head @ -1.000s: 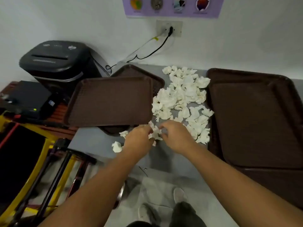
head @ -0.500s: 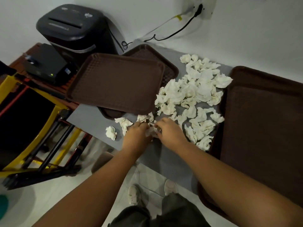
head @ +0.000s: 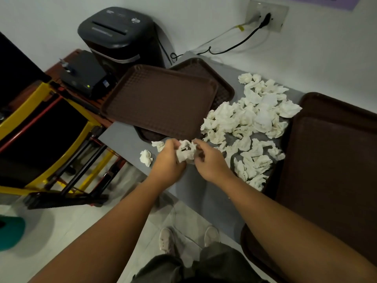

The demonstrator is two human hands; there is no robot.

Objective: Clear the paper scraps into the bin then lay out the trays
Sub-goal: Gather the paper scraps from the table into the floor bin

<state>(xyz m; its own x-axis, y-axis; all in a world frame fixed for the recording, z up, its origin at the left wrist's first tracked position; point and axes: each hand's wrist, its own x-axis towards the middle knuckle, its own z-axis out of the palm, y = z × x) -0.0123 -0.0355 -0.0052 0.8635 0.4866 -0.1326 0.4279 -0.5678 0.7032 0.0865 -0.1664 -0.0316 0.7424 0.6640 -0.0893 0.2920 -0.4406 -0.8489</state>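
Observation:
A heap of crumpled white paper scraps (head: 251, 121) lies on the grey table (head: 122, 137) between two sets of brown trays. My left hand (head: 167, 162) and my right hand (head: 210, 160) meet just above the table's front edge and together hold a wad of scraps (head: 186, 152) between them. Two loose scraps (head: 146, 157) lie left of my left hand. A brown tray (head: 159, 103) rests tilted over another tray (head: 216, 78) at the left. Stacked brown trays (head: 330, 160) cover the right side.
A black shredder bin (head: 120, 35) stands against the wall at the back left, with a black box (head: 81, 76) on a wooden bench beside it. A yellow-framed stand (head: 47, 127) is at the left. A cable (head: 234, 45) runs from the wall socket.
Both hands have lifted off the table with a gathered wad of scraps between them. The view has shifted left and downward.

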